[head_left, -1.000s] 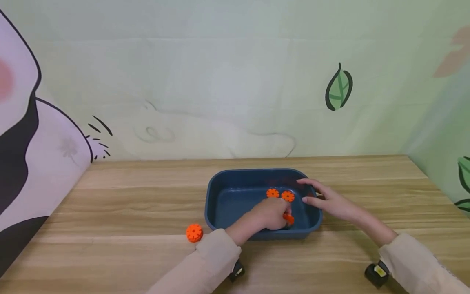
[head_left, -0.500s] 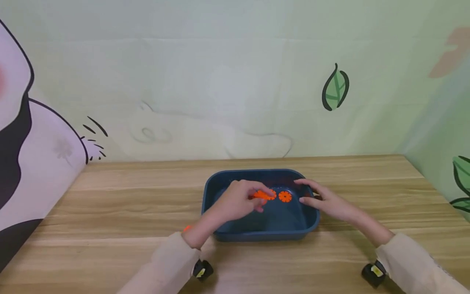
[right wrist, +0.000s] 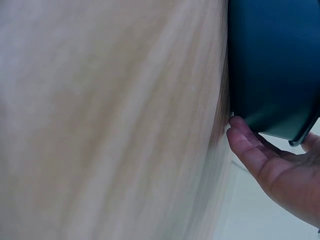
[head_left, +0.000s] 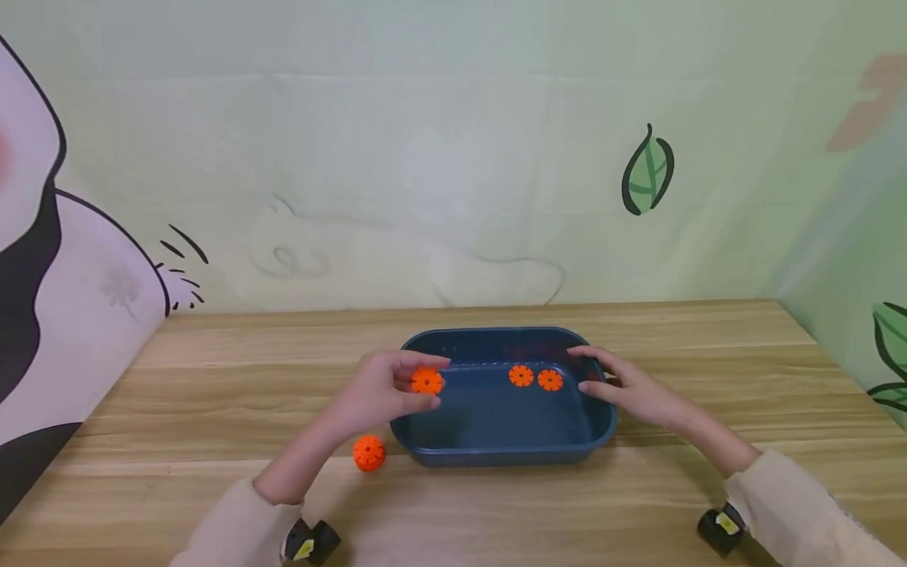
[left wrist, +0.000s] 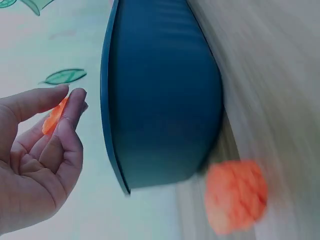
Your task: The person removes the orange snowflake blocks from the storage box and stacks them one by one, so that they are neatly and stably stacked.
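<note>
Over the left end of a dark blue plastic basin [head_left: 503, 453], my left hand [head_left: 364, 390] pinches an orange notched disc [head_left: 427, 381] between thumb and fingers. The left wrist view shows this disc edge-on, apart from the basin wall [left wrist: 160, 100]. My right hand [head_left: 641, 394] grips the basin's right end, thumb and a finger over the rim, other fingers against the outer wall [right wrist: 275, 65]. Inside the basin, two more orange discs [head_left: 535, 378] lie side by side on the floor, right of the middle.
A stack of orange notched discs [head_left: 369, 453] stands on the wooden table [head_left: 234, 394] near the basin's front left corner. Behind the table rises a wall with printed leaves [head_left: 648, 169]. A black wrist camera [head_left: 312, 542] hangs below the left sleeve.
My left hand has picked a disc up from the basin floor and carried it left, to the basin's left end. The right hand keeps its grip on the rim.
</note>
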The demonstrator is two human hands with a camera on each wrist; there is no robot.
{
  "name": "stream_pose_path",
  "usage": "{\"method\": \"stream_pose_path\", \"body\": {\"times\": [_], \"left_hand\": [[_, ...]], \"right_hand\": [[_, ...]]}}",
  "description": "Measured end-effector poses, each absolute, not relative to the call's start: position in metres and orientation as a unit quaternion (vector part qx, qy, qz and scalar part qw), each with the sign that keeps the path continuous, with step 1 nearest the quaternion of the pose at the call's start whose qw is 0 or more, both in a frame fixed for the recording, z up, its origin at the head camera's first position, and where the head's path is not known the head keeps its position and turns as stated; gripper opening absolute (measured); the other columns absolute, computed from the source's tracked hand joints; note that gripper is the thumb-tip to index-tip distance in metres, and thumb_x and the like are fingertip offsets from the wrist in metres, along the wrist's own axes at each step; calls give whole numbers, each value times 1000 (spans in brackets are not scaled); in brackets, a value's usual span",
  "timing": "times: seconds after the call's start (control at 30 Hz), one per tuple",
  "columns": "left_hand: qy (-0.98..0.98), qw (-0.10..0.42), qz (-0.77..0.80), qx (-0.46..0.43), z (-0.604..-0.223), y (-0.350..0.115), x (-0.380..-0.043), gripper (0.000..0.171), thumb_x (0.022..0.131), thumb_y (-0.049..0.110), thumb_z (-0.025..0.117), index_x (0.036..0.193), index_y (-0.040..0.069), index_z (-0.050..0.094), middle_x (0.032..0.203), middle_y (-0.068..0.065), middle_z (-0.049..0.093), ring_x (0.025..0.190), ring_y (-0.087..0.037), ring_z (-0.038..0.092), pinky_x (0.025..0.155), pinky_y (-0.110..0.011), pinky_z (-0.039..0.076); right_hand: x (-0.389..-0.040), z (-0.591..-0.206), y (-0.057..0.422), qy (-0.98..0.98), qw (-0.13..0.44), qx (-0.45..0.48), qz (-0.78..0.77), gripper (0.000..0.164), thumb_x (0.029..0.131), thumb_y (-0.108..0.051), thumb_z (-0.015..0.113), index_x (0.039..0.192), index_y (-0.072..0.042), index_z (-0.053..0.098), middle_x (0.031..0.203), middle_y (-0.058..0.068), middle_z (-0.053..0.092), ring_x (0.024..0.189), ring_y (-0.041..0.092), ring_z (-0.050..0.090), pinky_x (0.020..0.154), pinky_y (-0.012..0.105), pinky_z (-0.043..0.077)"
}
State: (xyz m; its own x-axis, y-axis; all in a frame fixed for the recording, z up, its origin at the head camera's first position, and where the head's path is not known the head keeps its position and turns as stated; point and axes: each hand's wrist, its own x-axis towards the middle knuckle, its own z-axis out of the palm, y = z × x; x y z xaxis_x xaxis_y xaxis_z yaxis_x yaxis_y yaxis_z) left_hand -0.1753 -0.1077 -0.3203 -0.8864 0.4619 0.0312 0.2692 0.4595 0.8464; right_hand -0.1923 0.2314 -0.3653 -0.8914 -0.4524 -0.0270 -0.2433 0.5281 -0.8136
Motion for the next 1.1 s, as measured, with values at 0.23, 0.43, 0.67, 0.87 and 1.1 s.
{"method": "stream_pose_path", "body": {"times": [0.23, 0.43, 0.67, 0.87, 1.1], "left_hand": [[855, 103, 485, 153, -320, -134, -168, 44, 73, 6, 74, 116, 6, 62, 106, -11, 65, 77, -18, 58, 65, -27, 50], [850, 125, 500, 113, -321, -152, -164, 48, 72, 9, 75, 118, 6, 61, 113, -12, 62, 80, -20, 56, 66, -28, 48], [842, 143, 511, 93, -328, -168, -160, 49, 73, 6, 73, 119, 2, 58, 118, -16, 58, 85, -20, 59, 73, -30, 49], [838, 171, 510, 92, -336, -177, -156, 52, 71, 4, 74, 120, 1, 57, 122, -18, 55, 83, -20, 60, 71, -30, 51], [835, 177, 507, 119, -347, -182, -154, 49, 72, 1, 72, 118, -5, 56, 119, -21, 56, 82, -20, 60, 70, -28, 51]], "right_hand": [[-192, -365, 231, 867, 120, -196, -442, 47, 93, -18, 52, 135, -4, 35, 143, 27, 23, 128, 48, 22, 96, 64, 24], [-192, -365, 232, 867, 119, -198, -442, 47, 93, -18, 51, 135, -5, 35, 143, 26, 22, 128, 48, 22, 96, 64, 24], [-192, -364, 232, 866, 122, -196, -444, 47, 93, -18, 51, 135, -5, 35, 143, 26, 22, 127, 49, 22, 95, 63, 26], [-192, -363, 231, 862, 127, -196, -449, 47, 93, -16, 51, 135, -4, 34, 143, 27, 21, 126, 50, 22, 95, 63, 27], [-191, -363, 231, 864, 128, -192, -447, 48, 93, -16, 52, 135, -4, 34, 143, 27, 20, 127, 51, 21, 95, 63, 27]]}}
